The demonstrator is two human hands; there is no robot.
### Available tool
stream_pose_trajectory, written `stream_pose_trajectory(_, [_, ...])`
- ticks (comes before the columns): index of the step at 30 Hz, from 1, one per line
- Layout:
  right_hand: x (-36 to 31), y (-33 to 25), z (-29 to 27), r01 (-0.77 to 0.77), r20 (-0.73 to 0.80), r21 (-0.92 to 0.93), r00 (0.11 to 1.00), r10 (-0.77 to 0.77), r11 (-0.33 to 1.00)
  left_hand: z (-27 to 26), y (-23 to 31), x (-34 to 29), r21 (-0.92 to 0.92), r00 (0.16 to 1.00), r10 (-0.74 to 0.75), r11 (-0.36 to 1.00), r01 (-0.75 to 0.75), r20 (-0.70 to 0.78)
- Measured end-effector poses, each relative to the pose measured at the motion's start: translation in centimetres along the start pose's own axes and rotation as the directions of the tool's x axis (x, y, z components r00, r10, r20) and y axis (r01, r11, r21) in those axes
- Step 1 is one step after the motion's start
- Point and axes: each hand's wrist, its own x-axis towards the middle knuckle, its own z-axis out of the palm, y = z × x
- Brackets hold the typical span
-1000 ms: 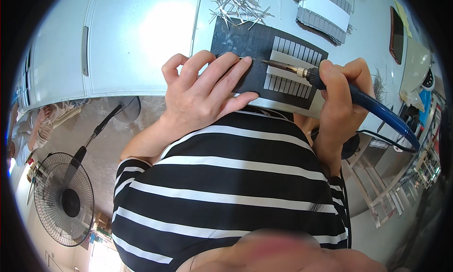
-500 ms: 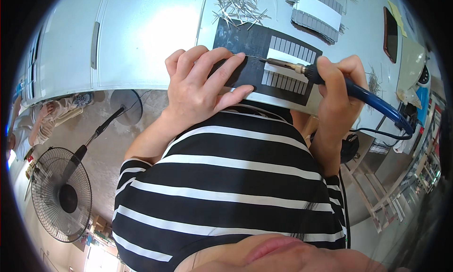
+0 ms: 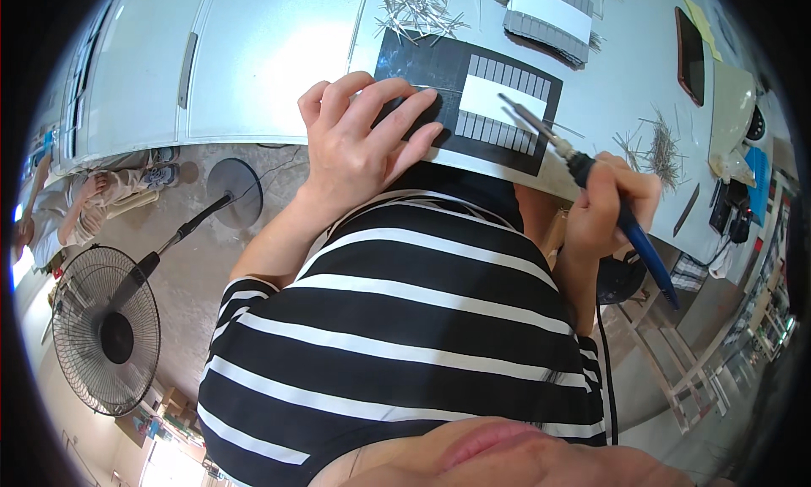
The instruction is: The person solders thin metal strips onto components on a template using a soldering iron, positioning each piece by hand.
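A soldering iron (image 3: 581,157) with a blue handle is gripped in my closed right hand (image 3: 610,201). Its metal tip points up and left, over a white-and-grey slotted piece (image 3: 500,97) with grey bars along two edges. That piece lies on a dark board (image 3: 404,59) near the table's front edge. At the board's left side my left hand (image 3: 359,141) rests with its fingers spread, index fingertip down and thumb apart. A thin metal strip (image 3: 450,90) runs from beside that fingertip toward the slotted piece; whether the finger presses it is unclear.
Loose metal strips (image 3: 418,7) are heaped behind the board, with more strips (image 3: 663,153) at the right. A stack of similar slotted pieces (image 3: 551,14) stands at the back. A phone (image 3: 689,56) lies far right. A fan (image 3: 110,331) stands on the floor at left.
My right hand has drawn the soldering iron's tip away from the strip to the right, and its handle now points more steeply downward. My left thumb has moved closer to the index finger.
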Motion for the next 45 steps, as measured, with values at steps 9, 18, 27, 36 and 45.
stream_pose_trajectory(9, [1.1, 0.6, 1.1, -0.046, 0.112, 0.081, 0.993, 0.037, 0.996, -0.3, 0.4, 0.0, 0.080, 0.995, -0.042, 0.996, 0.035, 0.088])
stream_pose_trajectory(18, [1.5, -0.4, 2.3, -0.139, 0.095, 0.027, 0.986, 0.136, 0.990, -0.6, 0.5, -0.2, 0.108, 0.988, -0.039, 0.994, 0.023, 0.152])
stream_pose_trajectory(27, [1.7, 0.2, 2.4, -0.135, 0.132, 0.061, 0.983, 0.126, 0.989, -0.5, 0.5, -0.3, 0.096, 0.990, -0.037, 0.995, 0.024, 0.134])
stream_pose_trajectory(36, [1.8, 0.5, 2.4, -0.112, 0.133, 0.084, 0.986, 0.100, 0.990, -0.5, 0.5, -0.1, 0.102, 0.991, -0.013, 0.995, -0.001, 0.135])
stream_pose_trajectory(45, [2.0, 0.9, 2.1, -0.105, 0.216, 0.082, 0.973, 0.085, 0.991, -0.7, 0.6, 0.0, 0.086, 0.990, -0.019, 0.996, 0.007, 0.140])
